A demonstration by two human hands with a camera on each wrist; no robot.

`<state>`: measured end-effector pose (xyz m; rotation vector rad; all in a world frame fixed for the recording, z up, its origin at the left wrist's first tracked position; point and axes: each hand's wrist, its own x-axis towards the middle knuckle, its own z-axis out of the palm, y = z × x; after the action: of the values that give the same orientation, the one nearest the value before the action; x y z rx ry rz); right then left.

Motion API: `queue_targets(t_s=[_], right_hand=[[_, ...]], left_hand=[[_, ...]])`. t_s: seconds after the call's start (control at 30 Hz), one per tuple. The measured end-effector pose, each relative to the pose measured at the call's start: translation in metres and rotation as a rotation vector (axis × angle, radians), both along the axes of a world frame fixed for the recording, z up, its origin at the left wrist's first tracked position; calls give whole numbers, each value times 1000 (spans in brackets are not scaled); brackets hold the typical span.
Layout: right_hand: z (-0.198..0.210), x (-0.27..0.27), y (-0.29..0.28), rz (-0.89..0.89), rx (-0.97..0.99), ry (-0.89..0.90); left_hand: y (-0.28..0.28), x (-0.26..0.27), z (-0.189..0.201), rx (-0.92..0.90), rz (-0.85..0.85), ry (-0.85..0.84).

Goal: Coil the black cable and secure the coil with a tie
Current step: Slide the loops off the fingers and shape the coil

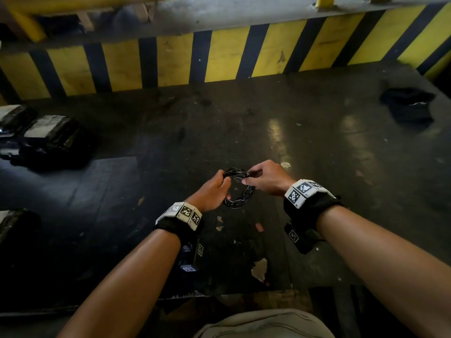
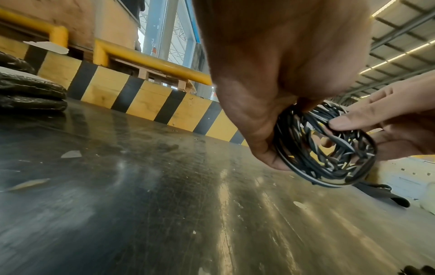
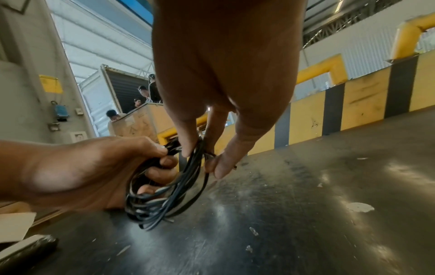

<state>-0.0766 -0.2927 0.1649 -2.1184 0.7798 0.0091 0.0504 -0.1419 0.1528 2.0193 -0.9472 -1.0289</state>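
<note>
The black cable (image 1: 240, 195) is wound into a small round coil (image 2: 329, 158), held in the air over the dark table (image 1: 280, 118). My left hand (image 1: 214, 191) grips the coil's left side, its fingers curled through the ring (image 3: 150, 186). My right hand (image 1: 262, 178) pinches the coil's top right edge between thumb and fingertips (image 3: 207, 158). A thin dark strand sits at that pinch; I cannot tell whether it is a tie. Both hands (image 2: 341, 122) touch the same coil.
A yellow and black striped barrier (image 1: 219, 57) runs along the table's far edge. Black wrapped bundles (image 1: 48, 140) lie at the left. A dark cloth heap (image 1: 410, 106) sits at the far right. Pale scraps (image 1: 260, 269) dot the tabletop. People stand by a crate (image 3: 134, 122) in the distance.
</note>
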Motion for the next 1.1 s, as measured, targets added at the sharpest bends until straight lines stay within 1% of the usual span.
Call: queue_targets(t_s=[0.1,0.2,0.4,0.53,0.6,0.67,0.73,0.8,0.87,1.0,1.1], right_hand=[[0,-1,1,25,6,20],[-2,-1,2,33,18,36],[-8,-1,17,64,-16,58],[-4,4,34,119,-137,118],[0,6,41,143,-165,128],[3,7,46,130,-163,117],[5,6,49,104,-147,97],[4,3,53,82,-149,87],[0,-2,57,55,-147,85],[-9,-16,58,-15,-66,50],[-13,-26,49,-53,-20,22]], left_hand=[[5,-2,-1,-15,-40,40],[11,-2,-2,-29,-87,24],[21,3,3,67,-147,-35],[25,6,9,124,-196,-31],[26,7,9,159,-199,-14],[32,6,9,171,-187,99],[37,6,8,174,-169,165],[39,5,6,167,-161,154],[40,2,5,166,-189,132],[37,-2,2,162,-243,107],[25,-6,2,162,-263,71]])
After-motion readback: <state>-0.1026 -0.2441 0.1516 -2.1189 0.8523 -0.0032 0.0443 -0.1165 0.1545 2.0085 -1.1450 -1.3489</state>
